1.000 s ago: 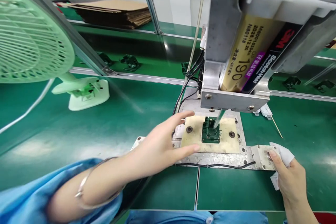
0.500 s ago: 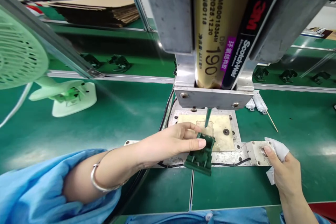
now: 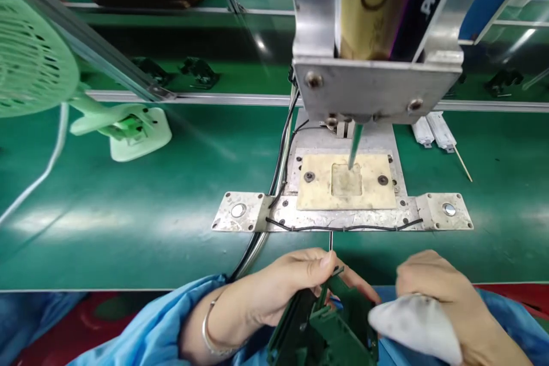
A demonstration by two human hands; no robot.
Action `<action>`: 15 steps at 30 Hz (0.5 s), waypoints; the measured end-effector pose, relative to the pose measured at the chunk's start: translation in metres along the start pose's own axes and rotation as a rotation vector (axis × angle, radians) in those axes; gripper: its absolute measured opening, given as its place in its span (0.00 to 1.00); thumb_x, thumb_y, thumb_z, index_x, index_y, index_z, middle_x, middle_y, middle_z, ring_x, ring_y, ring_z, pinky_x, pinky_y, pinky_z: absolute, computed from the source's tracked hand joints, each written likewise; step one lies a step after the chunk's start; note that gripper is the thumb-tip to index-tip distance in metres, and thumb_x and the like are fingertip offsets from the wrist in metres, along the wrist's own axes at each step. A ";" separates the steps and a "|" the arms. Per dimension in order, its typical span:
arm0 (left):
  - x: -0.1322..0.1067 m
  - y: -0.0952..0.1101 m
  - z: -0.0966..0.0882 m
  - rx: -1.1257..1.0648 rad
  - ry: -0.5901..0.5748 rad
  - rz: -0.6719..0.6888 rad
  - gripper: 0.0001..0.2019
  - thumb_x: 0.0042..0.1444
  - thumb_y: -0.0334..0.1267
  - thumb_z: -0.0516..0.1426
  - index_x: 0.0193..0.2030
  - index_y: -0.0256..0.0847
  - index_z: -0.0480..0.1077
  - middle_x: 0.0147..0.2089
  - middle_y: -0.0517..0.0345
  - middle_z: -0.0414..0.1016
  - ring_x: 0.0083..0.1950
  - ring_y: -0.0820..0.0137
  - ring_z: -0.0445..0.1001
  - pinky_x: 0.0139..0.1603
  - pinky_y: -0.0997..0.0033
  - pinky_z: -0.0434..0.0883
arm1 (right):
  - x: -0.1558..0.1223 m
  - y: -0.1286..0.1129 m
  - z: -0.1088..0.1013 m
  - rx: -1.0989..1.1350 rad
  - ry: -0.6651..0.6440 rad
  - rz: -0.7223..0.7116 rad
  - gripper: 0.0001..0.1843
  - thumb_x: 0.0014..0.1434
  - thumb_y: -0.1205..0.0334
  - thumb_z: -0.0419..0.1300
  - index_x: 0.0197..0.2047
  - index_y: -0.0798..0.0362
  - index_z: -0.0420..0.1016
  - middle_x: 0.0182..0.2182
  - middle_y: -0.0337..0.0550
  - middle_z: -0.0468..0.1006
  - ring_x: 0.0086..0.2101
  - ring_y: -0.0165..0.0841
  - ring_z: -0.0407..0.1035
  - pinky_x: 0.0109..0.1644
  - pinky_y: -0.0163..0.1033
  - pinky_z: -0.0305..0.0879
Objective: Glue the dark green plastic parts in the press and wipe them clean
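My left hand point(image 3: 295, 280) is closed on a dark green plastic housing point(image 3: 338, 326), held low in front of my body, thumb on its upper edge. Close to its right side, my right hand point(image 3: 441, 291) is wrapped round a white cloth point(image 3: 416, 320), whose tip meets or nearly meets the housing. Beyond my hands stands a glue dispensing fixture with a cream plate point(image 3: 304, 197) that has a square recess. The green nozzle point(image 3: 355, 146) points down at this recess from under the glue cartridge point(image 3: 369, 17). Metal buttons sit at the left point(image 3: 238, 210) and right point(image 3: 449, 209) ends.
A pale green fan point(image 3: 34, 63) stands at the left. Several dark housings point(image 3: 199, 72) sit on the strip behind the bench's rail. White tubes point(image 3: 437, 130) and a thin wooden stick point(image 3: 464, 163) lie right of the fixture. Black cables point(image 3: 281, 148) run along its left side.
My left hand has brought the green housing from beside the nozzle down toward my body. My right hand has left the right button and come in with the white cloth. The view has tilted downward.
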State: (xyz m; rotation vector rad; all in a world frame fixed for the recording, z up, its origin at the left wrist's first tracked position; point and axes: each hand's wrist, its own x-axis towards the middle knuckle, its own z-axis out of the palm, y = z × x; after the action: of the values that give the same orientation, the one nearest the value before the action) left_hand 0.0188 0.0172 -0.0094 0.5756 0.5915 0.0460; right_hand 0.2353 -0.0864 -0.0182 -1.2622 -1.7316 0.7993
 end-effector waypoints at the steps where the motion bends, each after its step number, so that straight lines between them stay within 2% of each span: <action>1: 0.001 -0.001 0.001 0.003 0.047 -0.026 0.32 0.41 0.66 0.66 0.32 0.32 0.80 0.26 0.51 0.76 0.25 0.71 0.69 0.26 0.76 0.65 | 0.013 -0.007 0.003 0.015 -0.097 -0.035 0.28 0.69 0.40 0.51 0.24 0.50 0.70 0.20 0.37 0.63 0.22 0.30 0.61 0.28 0.35 0.61; 3: 0.001 -0.003 0.001 0.016 0.126 -0.068 0.30 0.35 0.65 0.69 0.25 0.33 0.76 0.21 0.58 0.68 0.21 0.75 0.61 0.22 0.77 0.58 | 0.036 -0.011 0.010 0.041 -0.212 -0.145 0.30 0.70 0.40 0.48 0.23 0.51 0.65 0.20 0.36 0.60 0.21 0.29 0.57 0.27 0.35 0.58; 6: 0.000 -0.007 0.001 0.035 0.207 -0.078 0.30 0.32 0.63 0.71 0.19 0.35 0.68 0.17 0.65 0.58 0.20 0.78 0.52 0.20 0.77 0.49 | 0.052 -0.006 0.016 0.073 -0.262 -0.240 0.37 0.69 0.32 0.38 0.20 0.52 0.58 0.22 0.35 0.56 0.21 0.27 0.51 0.26 0.37 0.52; 8: 0.000 -0.009 0.000 0.041 0.229 -0.064 0.29 0.33 0.63 0.71 0.21 0.35 0.71 0.19 0.64 0.61 0.21 0.78 0.54 0.22 0.77 0.52 | 0.049 -0.002 0.017 0.073 -0.271 -0.252 0.40 0.67 0.29 0.32 0.19 0.52 0.53 0.22 0.34 0.53 0.20 0.26 0.48 0.25 0.38 0.48; 11: 0.003 -0.009 0.001 0.049 0.164 -0.095 0.31 0.30 0.63 0.71 0.29 0.34 0.79 0.24 0.58 0.71 0.26 0.74 0.63 0.27 0.76 0.61 | 0.036 0.001 0.014 0.038 -0.251 -0.261 0.40 0.66 0.30 0.29 0.18 0.53 0.52 0.22 0.35 0.54 0.20 0.25 0.49 0.25 0.37 0.49; 15: 0.006 -0.009 0.003 0.013 0.171 -0.125 0.28 0.34 0.61 0.71 0.29 0.35 0.80 0.23 0.59 0.71 0.24 0.75 0.64 0.25 0.76 0.62 | 0.029 -0.002 0.014 0.010 -0.176 -0.212 0.42 0.65 0.29 0.32 0.20 0.52 0.63 0.22 0.35 0.57 0.20 0.26 0.54 0.27 0.35 0.54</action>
State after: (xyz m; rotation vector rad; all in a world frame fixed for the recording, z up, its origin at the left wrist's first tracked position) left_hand 0.0243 0.0094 -0.0151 0.5497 0.7939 -0.0270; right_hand 0.2177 -0.0596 -0.0152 -1.0048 -1.9621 0.8113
